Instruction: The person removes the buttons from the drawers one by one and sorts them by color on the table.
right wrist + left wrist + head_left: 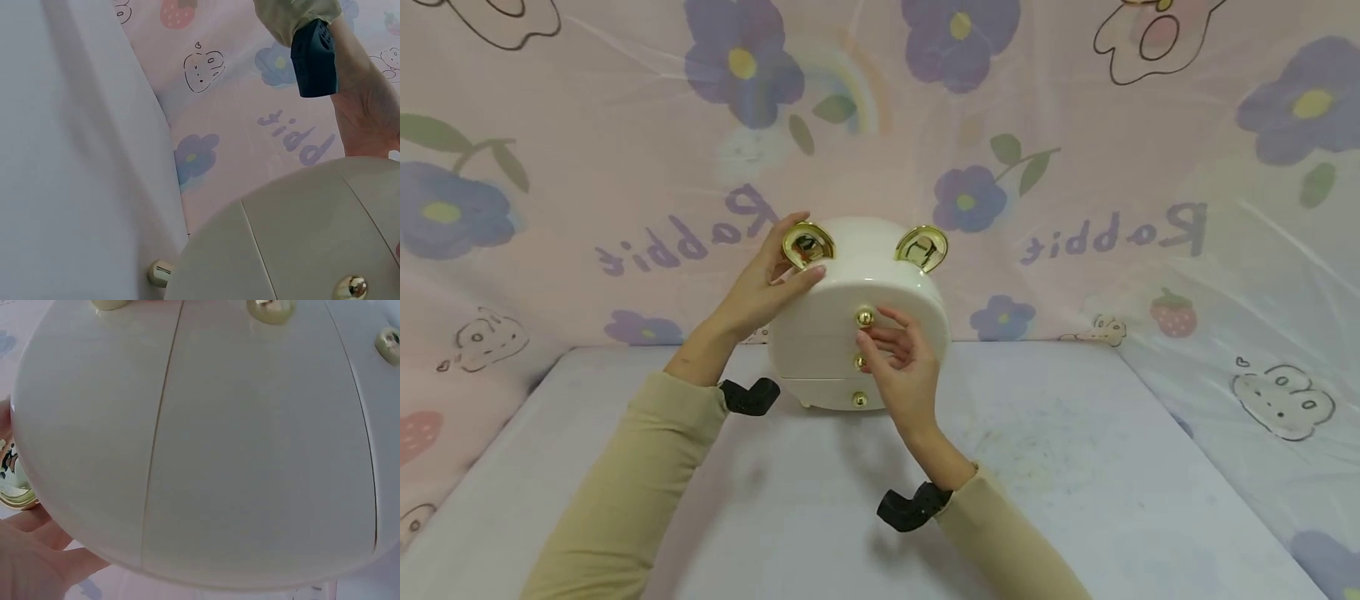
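A glossy white drawer box [820, 337] with rounded sides stands on the table, its front split by thin seams. My left hand [760, 287] grips its upper left, around the left gold ear [808, 244], the thumb lying on the white top. My right hand [908, 375] is in front of the drawers, fingers loosely bent, thumb and index fingertips right by the top gold knob [865, 317]. The middle knob [270, 309] is partly hidden behind that hand in the head view. Below it shows the bottom knob [859, 399].
The right gold ear [922, 248] rises from the box top. A white table [1037, 467] spreads around the box, and a pink printed sheet [880, 167] hangs behind it. Black mounts [913, 507] sit at both wrists.
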A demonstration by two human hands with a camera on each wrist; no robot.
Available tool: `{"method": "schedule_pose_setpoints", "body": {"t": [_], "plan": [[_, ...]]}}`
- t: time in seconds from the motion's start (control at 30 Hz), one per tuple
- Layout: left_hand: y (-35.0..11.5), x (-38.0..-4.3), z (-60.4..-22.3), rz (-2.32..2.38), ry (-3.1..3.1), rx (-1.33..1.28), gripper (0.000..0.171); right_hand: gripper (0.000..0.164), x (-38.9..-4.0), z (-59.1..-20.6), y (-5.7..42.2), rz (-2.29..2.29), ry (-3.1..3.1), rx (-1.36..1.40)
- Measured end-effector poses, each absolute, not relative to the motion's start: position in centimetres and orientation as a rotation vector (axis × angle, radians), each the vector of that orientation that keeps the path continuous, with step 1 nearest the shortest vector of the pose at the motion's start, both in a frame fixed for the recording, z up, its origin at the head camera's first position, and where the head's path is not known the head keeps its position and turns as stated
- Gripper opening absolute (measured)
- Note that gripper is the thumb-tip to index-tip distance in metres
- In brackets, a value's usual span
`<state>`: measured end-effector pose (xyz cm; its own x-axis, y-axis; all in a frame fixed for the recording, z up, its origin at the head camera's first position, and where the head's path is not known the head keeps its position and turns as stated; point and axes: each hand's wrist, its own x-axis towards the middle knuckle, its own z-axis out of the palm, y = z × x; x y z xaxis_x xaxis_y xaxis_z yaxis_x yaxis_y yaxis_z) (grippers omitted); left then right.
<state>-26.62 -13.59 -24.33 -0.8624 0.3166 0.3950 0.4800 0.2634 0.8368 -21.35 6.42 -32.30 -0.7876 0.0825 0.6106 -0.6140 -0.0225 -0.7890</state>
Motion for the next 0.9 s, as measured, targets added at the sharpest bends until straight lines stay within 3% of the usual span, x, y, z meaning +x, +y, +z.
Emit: {"method": "schedule_pose_setpoints", "body": {"t": [0.9], "plan": [[-13.7,-26.2,-24.0,-1.432,-2.544,-0.624,0.066,0.026,-23.2,-32.5,6.0,2.004,-1.557,0.637]]}}
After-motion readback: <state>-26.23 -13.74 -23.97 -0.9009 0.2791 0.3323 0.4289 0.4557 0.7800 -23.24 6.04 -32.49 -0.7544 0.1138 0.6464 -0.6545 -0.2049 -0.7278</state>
